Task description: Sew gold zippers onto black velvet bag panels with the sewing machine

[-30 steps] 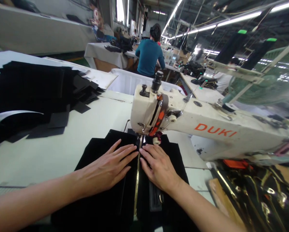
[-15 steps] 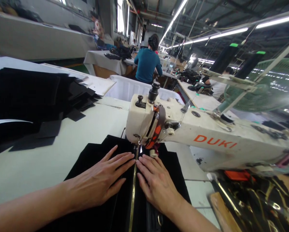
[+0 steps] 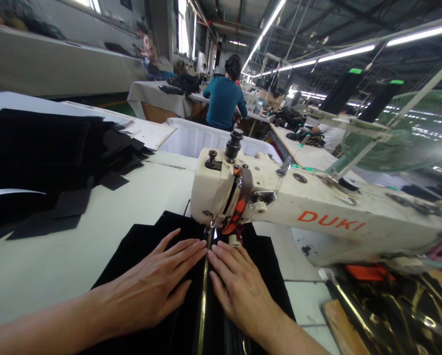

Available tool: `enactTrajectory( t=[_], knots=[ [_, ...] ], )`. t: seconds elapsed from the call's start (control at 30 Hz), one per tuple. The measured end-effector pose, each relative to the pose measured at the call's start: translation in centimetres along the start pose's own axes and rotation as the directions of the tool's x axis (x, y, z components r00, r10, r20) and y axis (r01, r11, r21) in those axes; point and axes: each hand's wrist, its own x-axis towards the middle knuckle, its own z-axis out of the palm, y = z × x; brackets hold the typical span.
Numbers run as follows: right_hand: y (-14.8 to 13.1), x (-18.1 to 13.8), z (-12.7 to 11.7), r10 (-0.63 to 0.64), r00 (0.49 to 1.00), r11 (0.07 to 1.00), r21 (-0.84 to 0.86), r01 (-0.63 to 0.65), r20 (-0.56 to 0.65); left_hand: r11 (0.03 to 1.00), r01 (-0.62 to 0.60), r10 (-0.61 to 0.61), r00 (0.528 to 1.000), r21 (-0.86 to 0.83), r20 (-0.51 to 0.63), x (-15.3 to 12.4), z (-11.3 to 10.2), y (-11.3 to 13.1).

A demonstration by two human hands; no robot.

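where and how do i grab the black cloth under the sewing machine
Probably pinch the black cloth by its left edge, from the left: it lies flat and that edge is clear of the sewing machine, while the left hand and right hand flank the zip.

Left hand [image 3: 156, 281], right hand [image 3: 239, 281] flank gold zipper [image 3: 203, 303].

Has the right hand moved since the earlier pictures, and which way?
No clear move: the right hand keeps about the same place, just in front of the sewing machine's head.
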Motion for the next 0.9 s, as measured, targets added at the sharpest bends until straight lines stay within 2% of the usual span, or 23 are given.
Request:
enactTrajectory(
  t=[0.37, 0.9],
  knots=[
    [-0.15, 0.09, 0.13, -0.002, 0.997, 1.0, 0.003, 0.002, -0.074, 0.999, -0.01, 0.011, 1.0, 0.037, -0.003, -0.08, 0.27, -0.04],
    [-0.34, 0.18, -0.23, -0.006, 0.997, 1.0, 0.001, 0.006, -0.072, 0.999, 0.018, -0.017, 1.0, 0.044, -0.005, -0.16, -0.35, 0.41]
  ],
)
